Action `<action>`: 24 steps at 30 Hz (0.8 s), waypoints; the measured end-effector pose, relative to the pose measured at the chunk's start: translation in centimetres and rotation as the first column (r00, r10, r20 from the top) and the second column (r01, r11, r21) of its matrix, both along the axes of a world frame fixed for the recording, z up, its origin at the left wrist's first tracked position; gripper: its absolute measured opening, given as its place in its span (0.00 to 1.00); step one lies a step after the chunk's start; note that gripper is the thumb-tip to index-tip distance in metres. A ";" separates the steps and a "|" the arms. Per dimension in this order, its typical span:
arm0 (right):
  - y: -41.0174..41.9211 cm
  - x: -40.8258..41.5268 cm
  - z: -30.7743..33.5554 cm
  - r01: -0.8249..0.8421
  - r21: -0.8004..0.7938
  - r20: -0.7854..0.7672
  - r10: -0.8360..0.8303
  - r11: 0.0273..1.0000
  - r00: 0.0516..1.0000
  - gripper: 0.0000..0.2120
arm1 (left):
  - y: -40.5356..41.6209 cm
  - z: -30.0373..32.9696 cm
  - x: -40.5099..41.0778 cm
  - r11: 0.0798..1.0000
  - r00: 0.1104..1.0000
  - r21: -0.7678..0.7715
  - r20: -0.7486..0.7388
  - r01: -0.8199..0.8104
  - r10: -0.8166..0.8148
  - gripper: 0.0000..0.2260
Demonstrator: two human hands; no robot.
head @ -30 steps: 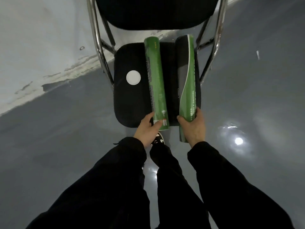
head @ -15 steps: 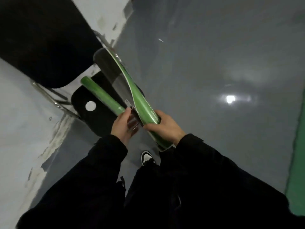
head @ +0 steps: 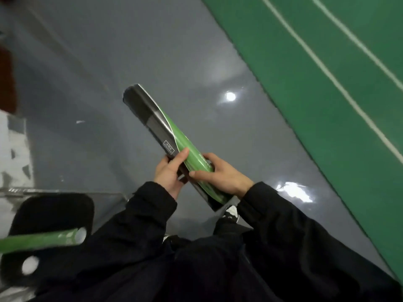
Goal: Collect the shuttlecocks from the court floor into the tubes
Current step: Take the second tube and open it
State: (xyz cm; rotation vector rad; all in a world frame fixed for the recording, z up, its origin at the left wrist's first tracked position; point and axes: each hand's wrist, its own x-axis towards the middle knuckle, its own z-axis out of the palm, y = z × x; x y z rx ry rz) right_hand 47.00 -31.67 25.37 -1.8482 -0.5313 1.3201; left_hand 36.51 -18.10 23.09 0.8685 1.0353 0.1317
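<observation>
A black-and-green shuttlecock tube (head: 152, 118) is held in the air over the grey floor, pointing up and to the left. My left hand (head: 169, 173) grips its lower part from the left, fingers curled over it. My right hand (head: 220, 174) holds the same tube from the right, thumb across the green side. A second, all-green tube (head: 41, 239) lies on the black chair seat (head: 50, 214) at the lower left. No shuttlecock is in view.
The grey floor (head: 130, 51) spreads ahead. A green court mat (head: 327, 62) with white lines fills the upper right. A white round lid (head: 30, 265) lies on the chair seat. My shoe (head: 231, 213) shows below the tube.
I have turned right, away from the chair. My right hand lifted the black-and-green tube off the seat. My left hand let go of the green tube and now grips the lifted one.
</observation>
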 end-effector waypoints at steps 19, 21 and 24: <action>-39.7 22.5 2.9 0.961 0.148 -0.221 -0.939 0.235 0.264 0.22 | -34.7 1.9 39.6 0.805 0.815 -0.145 0.028 0.576 -0.578 0.29; -43.2 25.0 2.4 0.975 0.158 -0.221 -0.957 0.156 0.189 0.24 | -38.8 0.9 43.5 0.776 0.793 -0.188 0.027 0.603 -0.609 0.25; -48.1 29.2 2.0 0.976 0.185 -0.089 -0.987 0.116 0.134 0.20 | -45.4 -0.5 49.3 0.732 0.759 -0.254 0.016 0.633 -0.651 0.23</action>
